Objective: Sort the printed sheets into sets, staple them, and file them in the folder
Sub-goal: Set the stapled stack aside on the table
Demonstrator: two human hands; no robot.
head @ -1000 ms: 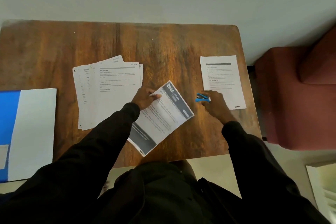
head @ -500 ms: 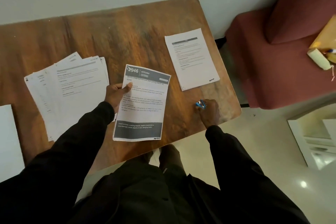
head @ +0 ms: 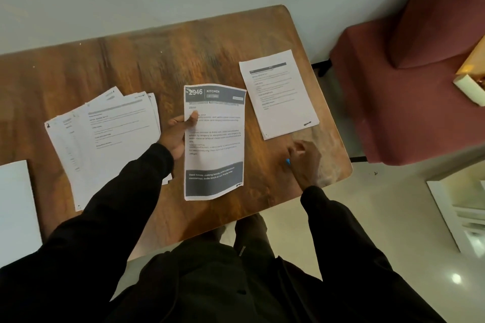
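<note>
Beside the stack (head: 105, 144), left hand (head: 178, 136) pinches a sheet (head: 215, 144) — right hand (head: 305, 160) grips stapler (head: 288, 161).

The surface (head: 147, 60) is streaked with brown wood grain. The kitchen sheet (head: 214, 139) is printed white, with dark grey bands at top and bottom. The stapler (head: 288, 162) is coloured blue, the armchair (head: 409, 102) dull red.

dim indoor light | blurred print | floor glare | wide-angle bowing

Stack (head: 105, 139): laid left of the kitchen sheet (head: 215, 139).
Single sheet (head: 278, 94): laid right of it, farther back.
Stapler (head: 288, 161): placed right of it.
</note>
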